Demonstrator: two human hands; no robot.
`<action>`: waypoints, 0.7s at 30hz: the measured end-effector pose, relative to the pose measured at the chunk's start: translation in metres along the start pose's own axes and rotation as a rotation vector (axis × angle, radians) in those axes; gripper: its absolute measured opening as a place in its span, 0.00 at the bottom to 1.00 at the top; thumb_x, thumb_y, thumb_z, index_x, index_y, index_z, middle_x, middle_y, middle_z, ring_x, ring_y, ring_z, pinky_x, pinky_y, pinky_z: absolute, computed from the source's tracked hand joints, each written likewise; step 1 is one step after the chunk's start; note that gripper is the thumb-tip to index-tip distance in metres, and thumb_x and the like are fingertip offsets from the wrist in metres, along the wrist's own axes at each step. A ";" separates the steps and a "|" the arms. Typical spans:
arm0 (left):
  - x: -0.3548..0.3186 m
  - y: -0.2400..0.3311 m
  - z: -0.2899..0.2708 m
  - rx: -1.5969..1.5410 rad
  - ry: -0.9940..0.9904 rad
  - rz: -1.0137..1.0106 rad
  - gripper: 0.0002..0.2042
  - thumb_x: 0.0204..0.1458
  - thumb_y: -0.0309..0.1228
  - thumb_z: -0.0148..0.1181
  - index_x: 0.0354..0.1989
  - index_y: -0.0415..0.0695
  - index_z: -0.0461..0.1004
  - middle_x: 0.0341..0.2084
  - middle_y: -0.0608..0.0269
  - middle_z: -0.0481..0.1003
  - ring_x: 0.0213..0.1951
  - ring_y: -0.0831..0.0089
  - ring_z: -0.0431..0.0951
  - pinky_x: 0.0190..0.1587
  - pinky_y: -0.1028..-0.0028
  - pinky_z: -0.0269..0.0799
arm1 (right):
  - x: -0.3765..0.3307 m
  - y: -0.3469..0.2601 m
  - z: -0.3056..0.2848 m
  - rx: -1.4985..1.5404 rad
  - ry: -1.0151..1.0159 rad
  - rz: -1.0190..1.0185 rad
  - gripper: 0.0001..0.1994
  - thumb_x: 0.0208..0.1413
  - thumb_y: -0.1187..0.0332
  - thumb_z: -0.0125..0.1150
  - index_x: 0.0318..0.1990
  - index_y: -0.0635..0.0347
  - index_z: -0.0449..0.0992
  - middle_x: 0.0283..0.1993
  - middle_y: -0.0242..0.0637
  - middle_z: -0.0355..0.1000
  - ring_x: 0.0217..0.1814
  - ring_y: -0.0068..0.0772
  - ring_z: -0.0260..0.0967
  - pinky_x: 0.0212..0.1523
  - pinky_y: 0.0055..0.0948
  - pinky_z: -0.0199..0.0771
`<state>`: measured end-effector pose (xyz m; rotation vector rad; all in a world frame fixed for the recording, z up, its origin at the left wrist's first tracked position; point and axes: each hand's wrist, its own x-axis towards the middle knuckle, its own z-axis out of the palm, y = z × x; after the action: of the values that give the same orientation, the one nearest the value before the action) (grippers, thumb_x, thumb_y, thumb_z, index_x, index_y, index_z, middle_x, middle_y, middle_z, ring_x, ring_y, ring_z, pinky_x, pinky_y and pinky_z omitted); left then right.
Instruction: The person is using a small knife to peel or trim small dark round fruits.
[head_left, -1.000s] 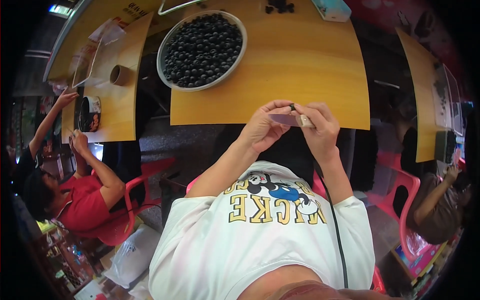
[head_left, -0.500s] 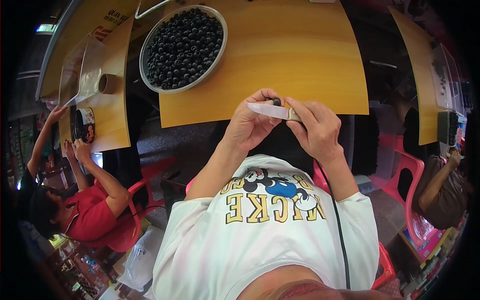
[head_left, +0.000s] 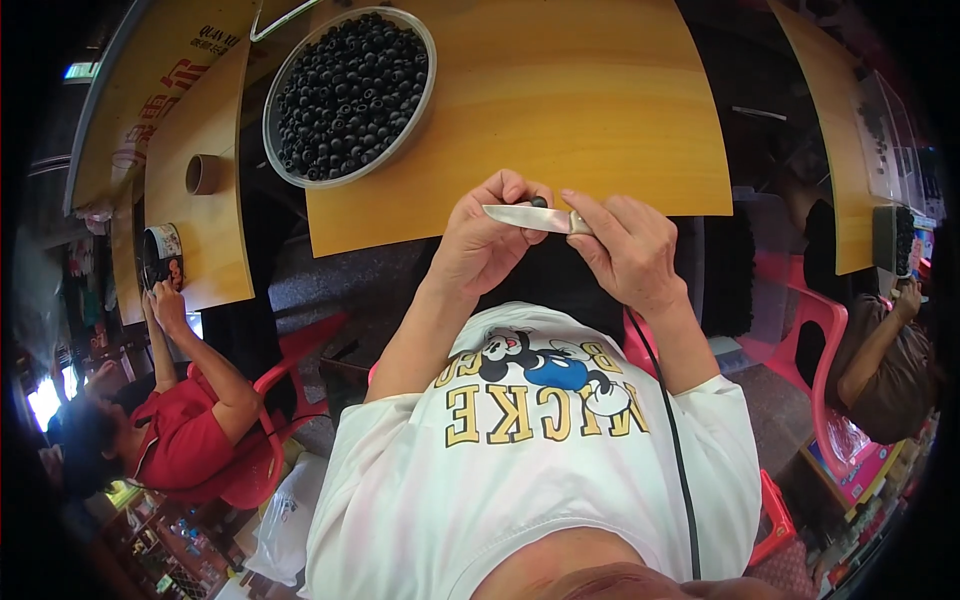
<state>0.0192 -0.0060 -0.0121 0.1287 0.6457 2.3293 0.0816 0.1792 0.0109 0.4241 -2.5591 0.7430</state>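
One bowl (head_left: pixel 400 153), black beads (head_left: pixel 350 95) inside, knife (head_left: pixel 528 218) held

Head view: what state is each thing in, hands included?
Pale-handled silver knife: unsheathed, tip pointing left.
Small round black piece: held, partly hidden.
Left bare hand: curled, holding that piece.
Right bare hand: closed on the knife.
Round translucent plastic bowl: lidless, filled with loose black beads.

Left hand (head_left: pixel 478 240) curls palm-inward at the near edge of the counter (head_left: pixel 560 120); right hand (head_left: pixel 640 250) closes, fingers bent, beside it; forearms (head_left: pixel 415 335) slant up toward that edge.
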 end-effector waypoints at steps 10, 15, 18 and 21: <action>-0.006 0.002 -0.008 -0.034 0.043 -0.061 0.20 0.55 0.22 0.54 0.58 0.37 0.66 0.37 0.58 0.71 0.29 0.77 0.69 0.35 0.80 0.68 | -0.010 0.045 0.005 -0.018 0.146 0.315 0.13 0.61 0.65 0.53 0.48 0.64 0.75 0.34 0.45 0.72 0.34 0.42 0.72 0.35 0.30 0.70; -0.019 0.011 -0.009 -0.025 0.008 -0.173 0.14 0.56 0.24 0.55 0.50 0.37 0.70 0.37 0.57 0.70 0.29 0.78 0.69 0.35 0.80 0.68 | -0.013 0.038 0.018 0.078 0.108 0.376 0.12 0.61 0.70 0.52 0.48 0.65 0.74 0.36 0.46 0.73 0.36 0.41 0.73 0.37 0.28 0.70; -0.025 0.021 -0.011 -0.134 -0.099 -0.221 0.08 0.54 0.26 0.57 0.41 0.39 0.69 0.35 0.55 0.69 0.27 0.79 0.69 0.30 0.82 0.68 | -0.017 0.035 0.021 0.121 0.155 0.406 0.12 0.62 0.72 0.50 0.49 0.67 0.73 0.40 0.46 0.74 0.41 0.40 0.73 0.42 0.28 0.69; -0.030 0.030 -0.014 -0.094 -0.078 -0.160 0.08 0.54 0.26 0.57 0.41 0.39 0.69 0.35 0.55 0.69 0.24 0.79 0.69 0.28 0.83 0.68 | -0.024 0.036 0.021 0.151 0.166 0.378 0.13 0.64 0.69 0.49 0.50 0.68 0.73 0.42 0.44 0.74 0.42 0.36 0.72 0.43 0.28 0.69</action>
<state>0.0194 -0.0505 -0.0068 0.1195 0.4884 2.1840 0.0809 0.2004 -0.0316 -0.0804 -2.4600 1.0606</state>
